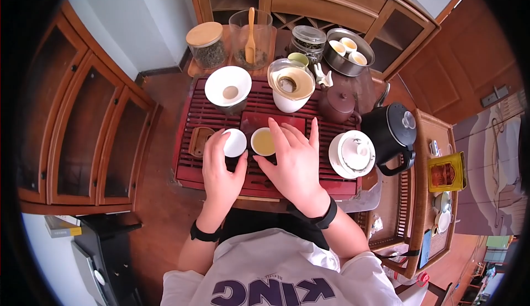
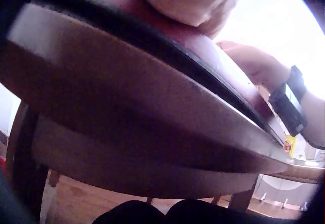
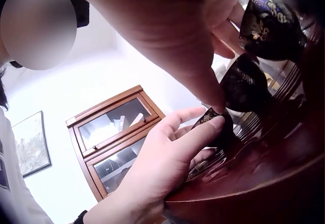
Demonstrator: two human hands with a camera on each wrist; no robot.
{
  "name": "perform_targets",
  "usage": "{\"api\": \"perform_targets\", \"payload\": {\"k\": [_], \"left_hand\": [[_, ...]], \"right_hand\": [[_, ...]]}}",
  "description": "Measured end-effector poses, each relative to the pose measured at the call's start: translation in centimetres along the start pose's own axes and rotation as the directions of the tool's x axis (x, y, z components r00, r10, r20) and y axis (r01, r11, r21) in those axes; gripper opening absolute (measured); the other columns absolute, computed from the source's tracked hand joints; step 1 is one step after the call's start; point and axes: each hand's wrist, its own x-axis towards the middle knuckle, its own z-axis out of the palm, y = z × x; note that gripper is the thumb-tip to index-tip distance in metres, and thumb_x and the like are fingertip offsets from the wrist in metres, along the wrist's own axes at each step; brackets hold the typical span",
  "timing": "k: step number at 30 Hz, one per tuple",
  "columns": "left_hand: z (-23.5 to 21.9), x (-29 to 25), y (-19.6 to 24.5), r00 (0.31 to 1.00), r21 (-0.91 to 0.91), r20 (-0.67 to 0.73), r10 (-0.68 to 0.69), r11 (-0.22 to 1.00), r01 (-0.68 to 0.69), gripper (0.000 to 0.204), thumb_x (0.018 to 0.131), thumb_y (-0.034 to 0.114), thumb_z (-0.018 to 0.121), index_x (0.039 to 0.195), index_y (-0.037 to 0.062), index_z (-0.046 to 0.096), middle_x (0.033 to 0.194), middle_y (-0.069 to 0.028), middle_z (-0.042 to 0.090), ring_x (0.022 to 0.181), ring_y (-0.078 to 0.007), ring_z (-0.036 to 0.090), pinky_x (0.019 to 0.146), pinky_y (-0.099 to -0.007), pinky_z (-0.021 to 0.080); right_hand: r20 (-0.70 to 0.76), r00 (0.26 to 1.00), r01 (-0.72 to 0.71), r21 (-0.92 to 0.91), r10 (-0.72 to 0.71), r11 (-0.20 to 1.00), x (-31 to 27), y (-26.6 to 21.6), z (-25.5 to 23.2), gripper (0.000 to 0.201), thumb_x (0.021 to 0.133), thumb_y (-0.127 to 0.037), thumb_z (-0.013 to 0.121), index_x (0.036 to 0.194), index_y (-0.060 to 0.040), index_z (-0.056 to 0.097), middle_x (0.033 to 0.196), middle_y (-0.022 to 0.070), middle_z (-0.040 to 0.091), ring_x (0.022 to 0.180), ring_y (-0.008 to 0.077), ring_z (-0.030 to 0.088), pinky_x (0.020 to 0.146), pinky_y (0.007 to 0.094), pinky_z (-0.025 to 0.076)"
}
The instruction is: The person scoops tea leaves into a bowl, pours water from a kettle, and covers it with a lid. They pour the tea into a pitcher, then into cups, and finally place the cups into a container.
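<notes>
In the head view, my left hand (image 1: 222,165) holds a white-lined cup (image 1: 235,142) between thumb and fingers. Just beside it, a cup of yellow liquid (image 1: 263,142) stands by my right hand (image 1: 295,165), whose fingers are extended and spread, the thumb near the rim. The right wrist view has the left hand (image 3: 170,155) gripping a dark patterned cup (image 3: 226,127), with the right hand (image 3: 177,36) above. A second dark cup (image 3: 246,84) and a third (image 3: 271,26) stand beyond. Under the left wrist camera, the cups are out of sight.
The cups are on a red slatted tray (image 1: 190,168). Behind them are a white strainer (image 1: 228,86), a white pitcher (image 1: 290,103) and a brown teapot (image 1: 338,104). At right stand a lidded white bowl (image 1: 353,154) and black kettle (image 1: 389,135); glass jars (image 1: 208,52) are at the back.
</notes>
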Motion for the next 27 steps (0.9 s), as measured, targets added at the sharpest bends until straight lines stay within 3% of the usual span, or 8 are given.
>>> {"api": "perform_targets", "payload": {"k": [7,10,12,18,21,23,25,27], "left_hand": [[-0.1,-0.2,0.0,0.999,-0.047,0.016,-0.035,0.998,0.036,0.058,0.078,-0.003,0.076,0.131,0.0024,0.052,0.129,-0.0189,0.057,0.119,-0.0355,0.058,0.101,-0.0435,0.047],[-0.1,-0.2,0.0,0.999,-0.051,0.024,-0.048,0.997,0.05,0.059,0.077,-0.005,0.076,0.131,0.002,0.052,0.129,-0.0189,0.057,0.119,-0.0355,0.058,0.101,-0.0435,0.047],[-0.2,0.1,-0.1,0.998,-0.038,0.033,-0.055,0.998,0.056,0.06,0.076,-0.005,0.076,0.131,0.0018,0.052,0.129,-0.0189,0.057,0.119,-0.0356,0.058,0.101,-0.0435,0.047],[-0.4,0.0,0.2,0.998,-0.025,0.03,-0.053,0.998,0.054,0.057,0.078,0.002,0.078,0.129,0.0025,0.054,0.128,-0.0199,0.059,0.116,-0.0386,0.06,0.096,-0.0455,0.05],[-0.1,0.1,-0.2,0.999,-0.032,0.021,-0.026,0.999,0.027,0.056,0.079,0.002,0.078,0.129,0.0026,0.054,0.128,-0.0201,0.059,0.115,-0.0378,0.06,0.096,-0.0452,0.05],[0.0,0.1,-0.3,1.0,-0.044,-0.003,0.001,0.999,-0.001,0.056,0.079,0.002,0.078,0.129,0.0026,0.053,0.127,-0.0203,0.059,0.113,-0.037,0.06,0.095,-0.0446,0.05],[-0.1,0.1,-0.2,1.0,-0.049,0.005,0.001,0.999,-0.001,0.056,0.079,0.002,0.078,0.129,0.0026,0.053,0.127,-0.0201,0.058,0.113,-0.0367,0.06,0.095,-0.0443,0.05],[-0.3,0.1,0.2,0.997,-0.011,0.047,-0.063,0.998,0.063,0.056,0.081,-0.001,0.075,0.132,0.0034,0.053,0.13,-0.0145,0.058,0.12,-0.0306,0.057,0.103,-0.0412,0.045]], "right_hand": [[0.002,0.999,-0.035,0.086,0.035,0.996,0.2,0.3,0.2,0.069,0.069,-0.02,0.084,0.13,0.0,0.058,0.108,0.0111,0.07,0.102,0.0265,0.069,0.12,0.06,0.019],[0.03,0.998,-0.06,0.208,0.055,0.976,0.3,0.0,-0.7,0.069,0.07,-0.018,0.083,0.132,0.0,0.057,0.106,0.012,0.071,0.098,0.0274,0.07,0.119,0.058,0.025],[0.004,0.999,-0.048,0.288,0.049,0.956,0.6,-0.8,-2.4,0.075,0.068,-0.013,0.085,0.136,-0.001,0.056,0.105,0.0115,0.073,0.099,0.029,0.07,0.113,0.0544,0.037],[0.105,0.991,0.019,0.478,-0.079,0.878,2.0,-3.1,-10.5,0.086,0.064,-0.012,0.089,0.139,0.0055,0.052,0.115,0.015,0.072,0.11,0.0276,0.07,0.111,0.0487,0.041],[0.069,0.977,0.146,0.48,-0.202,0.865,2.4,-3.7,-13.5,0.089,0.065,-0.023,0.091,0.14,0.0044,0.052,0.105,0.0174,0.074,0.098,0.0322,0.074,0.105,0.0523,0.045],[-0.047,0.996,0.094,0.444,-0.081,0.891,1.7,-6.4,-14.2,0.088,0.066,-0.029,0.091,0.136,0.0087,0.054,0.099,0.0186,0.075,0.093,0.0325,0.075,0.102,0.0566,0.046],[-0.003,0.995,0.09,0.461,-0.099,0.883,1.1,-6.0,-14.5,0.088,0.065,-0.029,0.091,0.135,0.0089,0.054,0.099,0.0188,0.075,0.093,0.0324,0.075,0.102,0.057,0.046],[0.074,0.986,0.096,0.491,-0.151,0.866,0.5,-4.9,-15.2,0.088,0.065,-0.03,0.091,0.134,0.0093,0.055,0.099,0.0191,0.075,0.093,0.0323,0.075,0.102,0.0577,0.046]]}}
